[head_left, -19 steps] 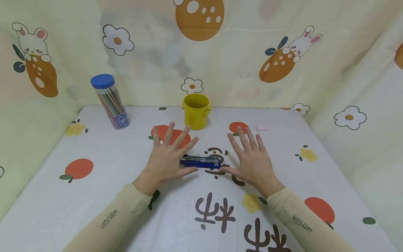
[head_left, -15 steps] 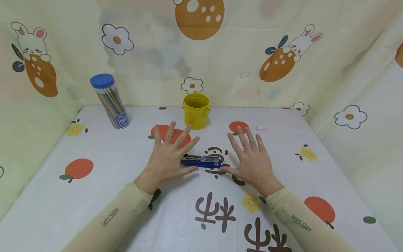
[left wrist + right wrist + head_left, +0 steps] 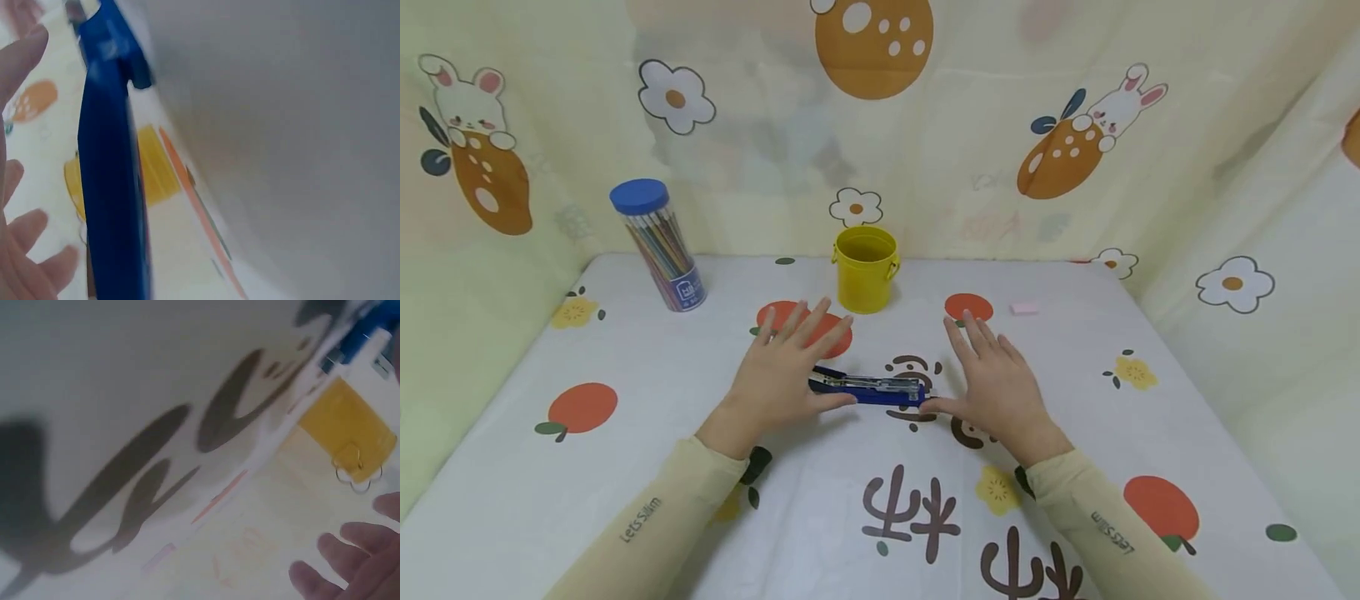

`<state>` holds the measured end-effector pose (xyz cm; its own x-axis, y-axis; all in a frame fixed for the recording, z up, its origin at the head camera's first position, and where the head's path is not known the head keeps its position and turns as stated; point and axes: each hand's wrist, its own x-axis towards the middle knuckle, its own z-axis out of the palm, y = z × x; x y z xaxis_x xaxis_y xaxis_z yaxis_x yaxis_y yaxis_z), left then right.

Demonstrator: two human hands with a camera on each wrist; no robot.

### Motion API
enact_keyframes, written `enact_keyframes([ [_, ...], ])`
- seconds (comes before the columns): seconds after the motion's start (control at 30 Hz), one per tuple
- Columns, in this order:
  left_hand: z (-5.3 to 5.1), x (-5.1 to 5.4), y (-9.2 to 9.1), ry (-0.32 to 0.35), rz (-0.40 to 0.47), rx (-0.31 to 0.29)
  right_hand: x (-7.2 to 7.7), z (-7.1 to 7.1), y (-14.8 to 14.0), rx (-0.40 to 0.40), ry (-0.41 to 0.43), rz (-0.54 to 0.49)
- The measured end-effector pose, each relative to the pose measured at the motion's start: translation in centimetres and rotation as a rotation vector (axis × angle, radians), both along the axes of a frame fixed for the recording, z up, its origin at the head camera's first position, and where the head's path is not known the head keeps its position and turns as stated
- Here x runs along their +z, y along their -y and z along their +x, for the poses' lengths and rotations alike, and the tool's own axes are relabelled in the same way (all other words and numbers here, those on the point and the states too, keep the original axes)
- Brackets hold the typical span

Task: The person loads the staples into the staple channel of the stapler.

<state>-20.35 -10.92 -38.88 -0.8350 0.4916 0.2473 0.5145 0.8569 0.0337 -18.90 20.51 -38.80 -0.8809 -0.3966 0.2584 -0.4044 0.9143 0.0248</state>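
Observation:
A blue stapler-like tool with a metal top [image 3: 880, 390] lies across the middle of the table between the two hands. My left hand [image 3: 775, 379] is spread palm down over its left end, which it partly hides. Spread too, my right hand [image 3: 1000, 387] has its thumb tip at the tool's right end; whether it touches cannot be told. In the left wrist view the blue body [image 3: 112, 175] stands large beside the left fingers [image 3: 28, 228]. The right wrist view shows the right fingers [image 3: 344, 556] extended, with part of the blue tool [image 3: 369, 331] at the top corner.
Behind the hands stands a yellow bucket [image 3: 865, 279]. A clear tube of pencils with a blue lid [image 3: 662, 250] is at the back left. A small pink block [image 3: 1024, 309] lies at the back right of the table [image 3: 662, 350], in front of a patterned curtain [image 3: 760, 167].
My left hand has shifted left and slightly nearer, uncovering more of the tool's left end. The right hand's fingers are a little closer together. The head view has shifted slightly.

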Motion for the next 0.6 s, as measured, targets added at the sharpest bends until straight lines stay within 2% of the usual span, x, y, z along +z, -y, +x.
enact_keyframes([
  [0.13,-0.6,0.3,1.5,0.087,0.135,0.047,0.6,-0.4,0.4,-0.036,0.128,-0.174],
  [0.33,-1.0,-0.2,3.6,0.246,0.345,0.115,0.5,-0.8,0.4,-0.126,0.345,-0.429],
  [0.47,-1.3,-0.6,4.6,0.38,0.529,0.112,0.0,-1.2,0.1,-0.134,0.425,-0.541],
  [0.6,-1.6,-1.0,5.4,0.513,0.664,0.102,-0.4,-1.6,0.0,-0.105,0.468,-0.61],
])
